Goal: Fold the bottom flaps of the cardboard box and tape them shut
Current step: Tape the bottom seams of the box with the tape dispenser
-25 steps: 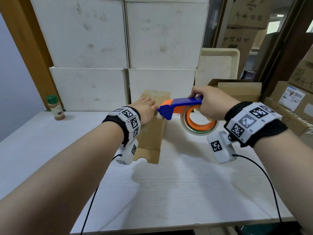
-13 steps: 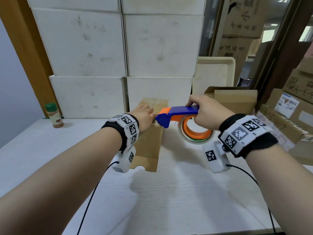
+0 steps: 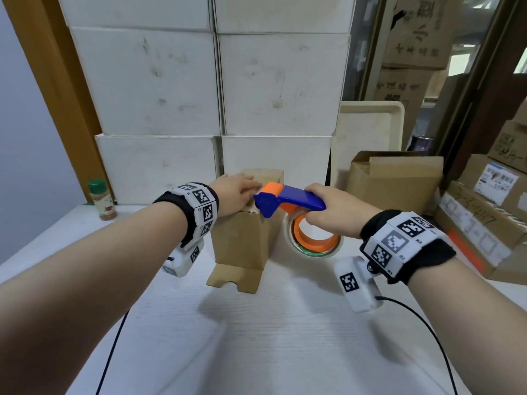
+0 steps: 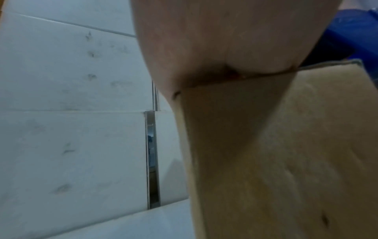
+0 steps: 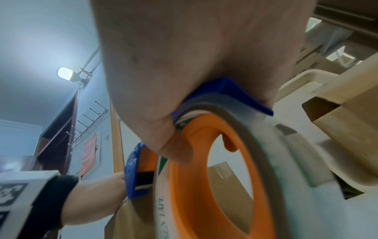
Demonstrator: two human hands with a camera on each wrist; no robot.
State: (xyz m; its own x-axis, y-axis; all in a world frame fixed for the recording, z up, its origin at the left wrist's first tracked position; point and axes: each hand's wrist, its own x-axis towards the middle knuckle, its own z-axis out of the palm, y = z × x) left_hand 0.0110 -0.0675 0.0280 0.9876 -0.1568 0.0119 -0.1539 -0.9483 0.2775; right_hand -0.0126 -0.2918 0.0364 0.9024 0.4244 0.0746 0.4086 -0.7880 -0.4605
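A small brown cardboard box [image 3: 242, 240] stands upright on the white table [image 3: 256, 337], its folded flaps facing up and a lower flap splayed toward me. My left hand [image 3: 233, 192] lies flat on the top flaps, palm pressing them down [image 4: 225, 48]. My right hand [image 3: 333, 212] grips the blue handle of a tape dispenser [image 3: 288, 199] with an orange hub and a clear tape roll [image 3: 313, 240]. The dispenser's blue nose sits at the box's near top edge, beside my left fingers. In the right wrist view the tape roll [image 5: 266, 161] fills the frame under my palm.
Stacked white boxes [image 3: 214, 95] form a wall behind the box. A spice jar with a green lid [image 3: 101, 199] stands at the back left. An open brown carton [image 3: 396, 183] and a cream tray [image 3: 370, 124] stand at the back right, with more cartons [image 3: 484, 223] at the right.
The dispenser's nose has moved left and slightly forward onto the box's top edge, closer to my left fingers. The left hand stays pressed on the flaps.
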